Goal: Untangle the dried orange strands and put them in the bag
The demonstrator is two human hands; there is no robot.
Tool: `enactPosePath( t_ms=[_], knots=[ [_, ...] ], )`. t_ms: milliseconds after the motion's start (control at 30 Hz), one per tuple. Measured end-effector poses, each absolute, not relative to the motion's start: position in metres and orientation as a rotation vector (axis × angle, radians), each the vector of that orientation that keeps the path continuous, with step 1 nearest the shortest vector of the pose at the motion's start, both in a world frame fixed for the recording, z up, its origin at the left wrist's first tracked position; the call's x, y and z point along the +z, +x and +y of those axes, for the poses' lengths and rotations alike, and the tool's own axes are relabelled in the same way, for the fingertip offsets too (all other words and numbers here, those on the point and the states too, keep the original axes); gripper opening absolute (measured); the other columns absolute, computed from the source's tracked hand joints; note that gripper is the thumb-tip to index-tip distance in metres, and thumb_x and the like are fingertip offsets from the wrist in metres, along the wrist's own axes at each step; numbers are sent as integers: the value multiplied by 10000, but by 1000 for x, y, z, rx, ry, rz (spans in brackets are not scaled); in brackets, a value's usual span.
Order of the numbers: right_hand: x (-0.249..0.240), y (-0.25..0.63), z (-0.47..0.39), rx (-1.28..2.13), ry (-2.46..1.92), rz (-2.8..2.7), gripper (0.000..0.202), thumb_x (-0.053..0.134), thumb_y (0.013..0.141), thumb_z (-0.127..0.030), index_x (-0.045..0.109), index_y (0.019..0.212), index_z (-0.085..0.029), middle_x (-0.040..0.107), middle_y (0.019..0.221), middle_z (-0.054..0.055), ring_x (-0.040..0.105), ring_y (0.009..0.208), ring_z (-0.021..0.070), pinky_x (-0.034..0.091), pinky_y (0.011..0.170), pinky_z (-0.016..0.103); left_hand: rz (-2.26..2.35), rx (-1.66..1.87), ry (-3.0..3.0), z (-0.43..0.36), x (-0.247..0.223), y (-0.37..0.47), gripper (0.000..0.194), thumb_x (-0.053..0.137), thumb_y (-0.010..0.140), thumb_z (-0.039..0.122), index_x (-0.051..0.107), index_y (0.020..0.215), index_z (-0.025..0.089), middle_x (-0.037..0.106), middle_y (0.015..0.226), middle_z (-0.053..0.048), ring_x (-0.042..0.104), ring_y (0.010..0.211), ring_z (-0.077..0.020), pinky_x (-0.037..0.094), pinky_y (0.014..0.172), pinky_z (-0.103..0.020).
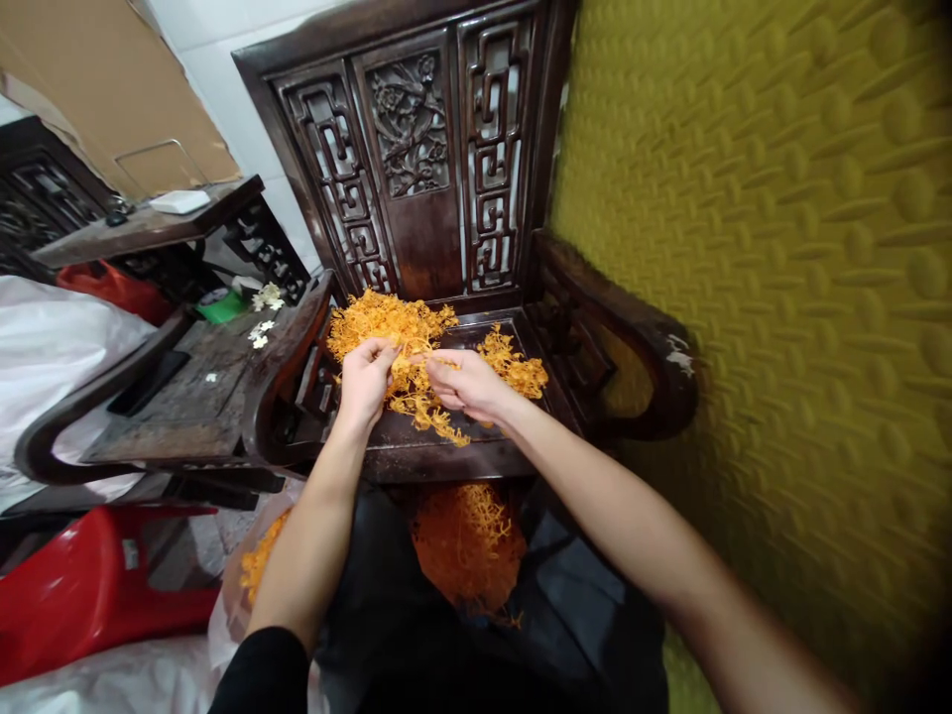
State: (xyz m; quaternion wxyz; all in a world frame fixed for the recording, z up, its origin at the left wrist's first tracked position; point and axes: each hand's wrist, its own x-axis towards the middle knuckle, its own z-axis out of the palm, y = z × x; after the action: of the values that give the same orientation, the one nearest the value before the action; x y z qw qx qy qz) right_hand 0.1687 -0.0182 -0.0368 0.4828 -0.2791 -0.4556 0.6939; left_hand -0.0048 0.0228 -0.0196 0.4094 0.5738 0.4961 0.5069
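A heap of orange plastic-looking flower sprigs lies on the seat of a dark carved wooden chair. Over the heap's front edge, my left hand pinches an orange sprig between thumb and fingers. My right hand, just to its right, is closed on the same tangle of thin orange stems, though the exact piece is partly hidden by the fingers. A smaller orange cluster rests on the seat beyond my right hand. Some sprigs hang toward the seat's front edge below my hands.
Between my legs sits an orange-red container or bag with more thin orange stems. A clear plastic bag holding orange pieces is at left, near a red plastic stool. A yellow textured wall stands close on the right.
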Motion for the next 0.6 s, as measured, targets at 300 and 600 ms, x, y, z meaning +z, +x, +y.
enactPosePath(
  t_ms=[300, 600],
  knots=[
    [-19, 191, -45, 1656, -858, -1602, 360, 732, 835, -462, 593, 697, -160, 531, 473, -57, 430, 349, 55, 290, 344, 171, 1782, 1579, 2006, 53, -18, -43, 164, 586, 887, 287, 655, 790, 173, 655, 820, -63, 587, 787, -193, 441, 797, -310],
    [-26, 220, -21, 1259, -911, -1115, 406, 705, 816, -325, 716, 1166, -118, 771, 994, 124, 639, 561, 116, 362, 377, 204, 1284, 1283, 2471, 20, -18, -19, 220, 553, 961, 320, 651, 814, 188, 628, 791, -55, 567, 753, -182, 437, 757, -301]
  ],
)
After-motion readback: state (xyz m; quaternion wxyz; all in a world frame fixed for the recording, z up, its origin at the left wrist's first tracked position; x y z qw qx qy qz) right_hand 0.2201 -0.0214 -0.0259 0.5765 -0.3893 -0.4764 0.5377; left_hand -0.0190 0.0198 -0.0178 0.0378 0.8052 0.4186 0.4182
